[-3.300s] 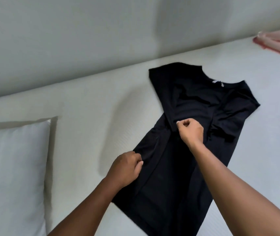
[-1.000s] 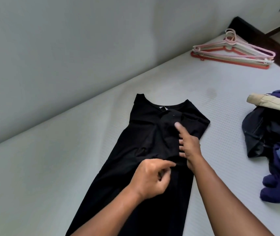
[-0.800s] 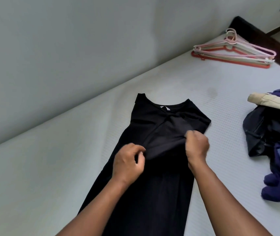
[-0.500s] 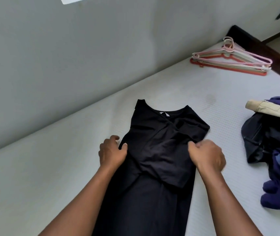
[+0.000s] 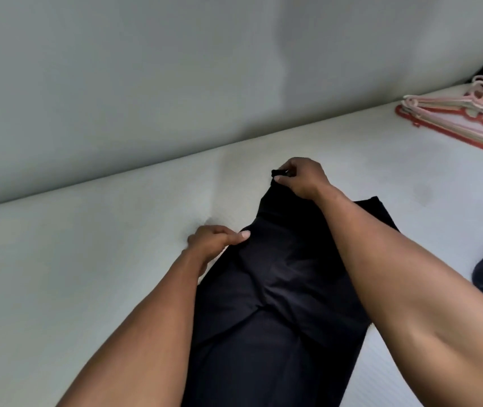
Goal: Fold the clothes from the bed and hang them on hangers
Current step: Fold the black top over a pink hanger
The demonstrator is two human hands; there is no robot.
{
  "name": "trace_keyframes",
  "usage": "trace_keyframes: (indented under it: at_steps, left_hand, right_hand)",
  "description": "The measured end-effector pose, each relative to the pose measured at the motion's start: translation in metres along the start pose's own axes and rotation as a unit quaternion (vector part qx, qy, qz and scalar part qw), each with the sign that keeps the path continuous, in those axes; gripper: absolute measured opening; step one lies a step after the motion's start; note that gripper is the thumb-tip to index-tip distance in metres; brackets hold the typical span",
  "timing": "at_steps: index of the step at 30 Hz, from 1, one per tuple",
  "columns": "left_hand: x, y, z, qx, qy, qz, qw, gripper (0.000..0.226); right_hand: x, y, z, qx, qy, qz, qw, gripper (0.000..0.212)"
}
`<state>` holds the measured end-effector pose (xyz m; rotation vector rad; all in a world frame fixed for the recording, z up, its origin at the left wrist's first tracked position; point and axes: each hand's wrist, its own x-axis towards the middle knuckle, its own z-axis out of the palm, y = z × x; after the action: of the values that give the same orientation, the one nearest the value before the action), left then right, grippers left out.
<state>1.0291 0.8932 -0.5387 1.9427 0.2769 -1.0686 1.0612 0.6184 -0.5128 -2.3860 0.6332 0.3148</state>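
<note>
Black garment [image 5: 278,289] lay on bed [image 5: 87,259], right hand [image 5: 303,180] pinching its far top corner, left hand [image 5: 213,240] pinching its left edge; judged risk: uneven pull between them could skew or undo the fold.

Dim soft daylight, slight blur, wide-angle distortion
</note>
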Motion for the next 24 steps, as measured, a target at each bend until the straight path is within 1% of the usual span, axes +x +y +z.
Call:
trace_keyframes:
  at_steps: [1, 2, 5, 6, 9, 11, 13, 15, 16, 18, 19, 21, 22, 24]
  left_hand:
    - [0.001, 0.001, 0.0, 0.003, 0.008, -0.005, 1.0, 0.071]
    - [0.001, 0.003, 0.001, 0.008, 0.016, -0.014, 1.0, 0.076]
    - [0.002, 0.009, 0.001, 0.02, 0.039, -0.033, 0.999, 0.092]
    - [0.003, 0.009, 0.003, 0.026, 0.045, -0.035, 0.998, 0.096]
    - [0.007, 0.008, 0.005, 0.033, 0.058, -0.028, 0.997, 0.097]
    - [0.014, 0.003, 0.005, 0.02, 0.061, -0.017, 0.998, 0.099]
    - [0.018, -0.001, 0.005, 0.01, 0.052, -0.009, 0.999, 0.098]
    - [0.009, 0.001, 0.002, -0.01, 0.025, -0.002, 1.0, 0.093]
    - [0.007, 0.002, -0.005, -0.027, 0.002, 0.007, 1.0, 0.091]
    - [0.001, 0.0, -0.026, -0.066, -0.066, 0.025, 0.995, 0.08]
    - [-0.008, -0.004, -0.04, -0.089, -0.087, 0.03, 0.992, 0.072]
    - [-0.04, -0.028, -0.074, -0.136, -0.064, 0.012, 0.989, 0.054]
    - [-0.055, -0.044, -0.086, -0.142, -0.033, -0.005, 0.989, 0.046]
    - [-0.095, -0.085, -0.105, -0.083, 0.017, -0.025, 0.996, 0.034]
  right_hand:
    - [0.005, -0.002, 0.0, -0.008, 0.013, -0.004, 1.0, 0.031]
    - [0.01, -0.002, -0.002, -0.009, 0.035, 0.004, 0.999, 0.028]
    - [0.02, 0.004, -0.009, -0.008, 0.119, 0.089, 0.989, 0.03]
    - [0.022, 0.008, -0.009, -0.012, 0.133, 0.111, 0.985, 0.031]
    - [0.023, 0.015, -0.004, -0.015, 0.158, 0.119, 0.98, 0.029]
    - [0.015, 0.015, -0.003, 0.01, 0.184, 0.114, 0.976, 0.03]
    - [0.0, 0.014, -0.003, 0.043, 0.21, 0.112, 0.97, 0.037]
    - [-0.035, 0.01, 0.002, 0.049, 0.23, 0.083, 0.968, 0.046]
    - [-0.051, 0.007, 0.01, 0.043, 0.245, 0.049, 0.967, 0.046]
    - [-0.094, 0.002, 0.034, 0.02, 0.281, -0.03, 0.959, 0.042]
    - [-0.123, 0.0, 0.048, 0.024, 0.299, -0.059, 0.952, 0.038]
    - [-0.192, -0.009, 0.082, 0.069, 0.319, -0.086, 0.941, 0.029]
    - [-0.224, -0.012, 0.1, 0.097, 0.314, -0.074, 0.942, 0.025]
    - [-0.287, -0.014, 0.145, 0.17, 0.277, 0.006, 0.946, 0.018]
